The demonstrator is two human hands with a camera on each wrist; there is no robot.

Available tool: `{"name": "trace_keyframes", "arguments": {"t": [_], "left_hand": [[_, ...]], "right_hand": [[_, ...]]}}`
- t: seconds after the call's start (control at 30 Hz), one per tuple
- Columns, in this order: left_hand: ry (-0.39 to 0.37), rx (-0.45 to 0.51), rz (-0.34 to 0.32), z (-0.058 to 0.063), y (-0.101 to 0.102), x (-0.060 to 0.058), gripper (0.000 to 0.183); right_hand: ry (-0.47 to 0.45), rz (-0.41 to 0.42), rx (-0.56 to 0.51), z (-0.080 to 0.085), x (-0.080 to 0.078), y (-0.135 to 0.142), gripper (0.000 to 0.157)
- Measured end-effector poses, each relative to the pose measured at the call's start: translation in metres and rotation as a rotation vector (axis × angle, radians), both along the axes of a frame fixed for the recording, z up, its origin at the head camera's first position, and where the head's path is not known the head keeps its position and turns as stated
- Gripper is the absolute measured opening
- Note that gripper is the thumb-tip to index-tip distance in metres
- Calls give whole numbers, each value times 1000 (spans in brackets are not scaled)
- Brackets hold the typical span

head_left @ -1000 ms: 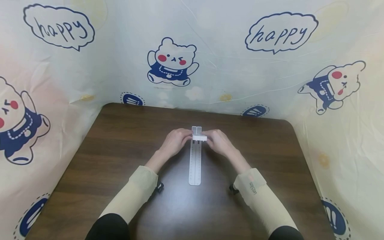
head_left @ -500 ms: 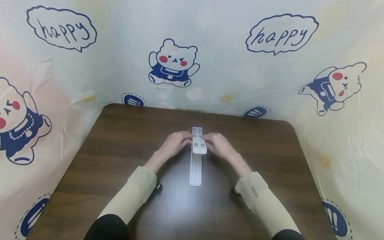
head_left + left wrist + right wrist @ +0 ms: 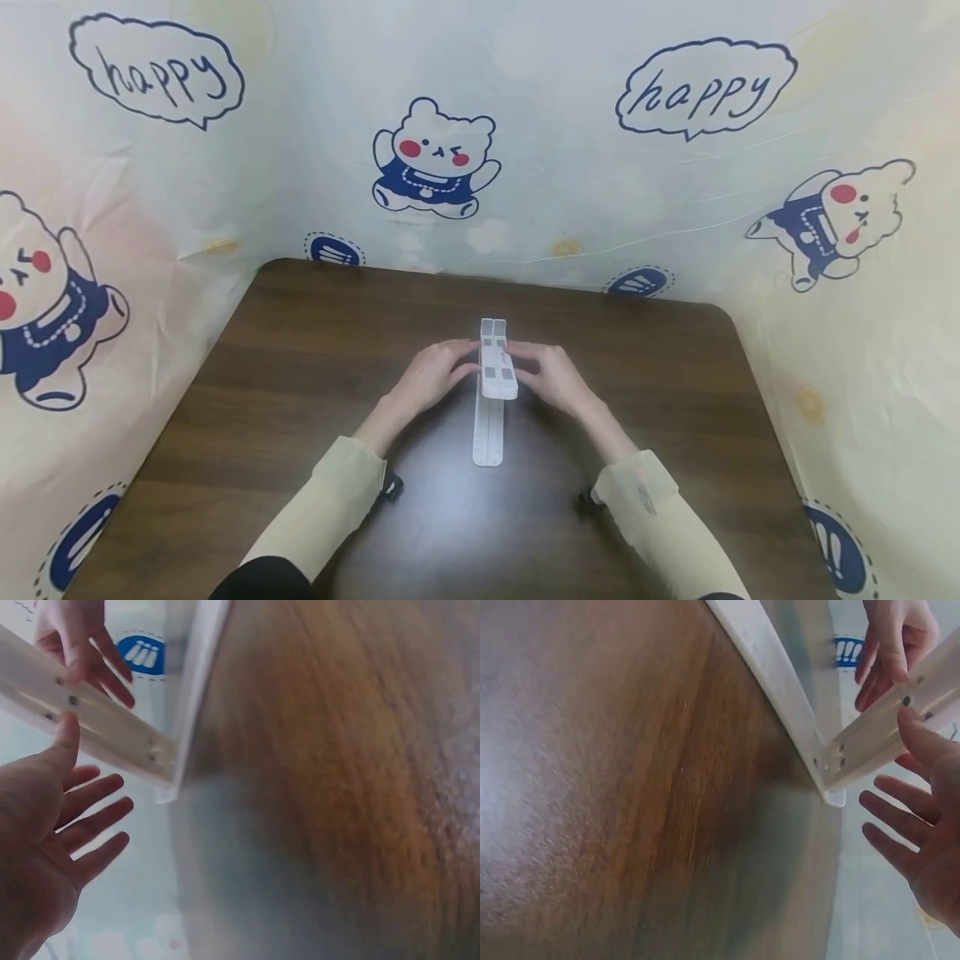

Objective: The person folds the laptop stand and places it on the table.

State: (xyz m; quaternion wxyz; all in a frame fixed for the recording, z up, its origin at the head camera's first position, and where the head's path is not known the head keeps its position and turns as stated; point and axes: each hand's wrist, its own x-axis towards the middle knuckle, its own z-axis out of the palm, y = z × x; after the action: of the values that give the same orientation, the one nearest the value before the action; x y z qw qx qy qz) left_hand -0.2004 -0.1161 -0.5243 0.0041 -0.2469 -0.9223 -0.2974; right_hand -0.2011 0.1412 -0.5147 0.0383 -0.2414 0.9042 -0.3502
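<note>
A white hinged folding stand (image 3: 488, 433) lies lengthwise mid-table, its long base flat on the wood. Its upper arm (image 3: 498, 360), bearing grey pads, rises from the far end and slants toward me over the base. From the left, my left hand (image 3: 429, 377) pinches this arm at its edge; my right hand (image 3: 557, 379) does the same from the right. In the left wrist view, the left thumb (image 3: 67, 735) presses the arm's underside while other fingers spread apart. The right wrist view shows the right thumb (image 3: 922, 739) on that same face. Both index fingertips are partly hidden behind the arm.
The brown wooden table (image 3: 300, 333) has rounded far corners. A pale curtain (image 3: 540, 183) with printed bears and "happy" bubbles encloses its back and sides. Dark wrist devices (image 3: 392, 487) sit below both cuffs.
The stand's upper arm has swung from pointing up at the head camera to slanting down toward me. Both hands have followed it slightly nearer. The base has stayed in place.
</note>
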Motion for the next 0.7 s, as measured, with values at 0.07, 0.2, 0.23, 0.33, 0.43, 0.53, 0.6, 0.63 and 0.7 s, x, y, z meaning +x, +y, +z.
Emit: {"name": "trace_keyframes", "arguments": {"t": [0.07,0.2,0.23,0.33,0.43,0.53,0.6,0.63,0.7], "left_hand": [[33,12,-24,6,-1,5,48],[38,28,-49,13,-5,13,48],[27,32,-54,14,-5,13,48],[-13,42,-60,14,-5,14,50],[-43,49,-72,14,-6,14,52],[-64,49,-82,15,-7,14,54],[-80,44,-85,16,-7,15,56],[-90,42,-86,16,-8,15,56],[-113,39,-85,16,-8,16,58]], "right_hand": [[10,5,-19,2,4,1,40],[8,17,-45,7,10,3,40],[2,19,-44,8,12,4,41],[-27,21,-35,11,14,5,43],[-56,16,-32,12,17,6,45],[-90,16,-54,14,19,7,47],[-113,19,-65,14,21,7,49],[-127,18,-71,14,21,8,50],[-147,15,-77,13,23,8,52]]}}
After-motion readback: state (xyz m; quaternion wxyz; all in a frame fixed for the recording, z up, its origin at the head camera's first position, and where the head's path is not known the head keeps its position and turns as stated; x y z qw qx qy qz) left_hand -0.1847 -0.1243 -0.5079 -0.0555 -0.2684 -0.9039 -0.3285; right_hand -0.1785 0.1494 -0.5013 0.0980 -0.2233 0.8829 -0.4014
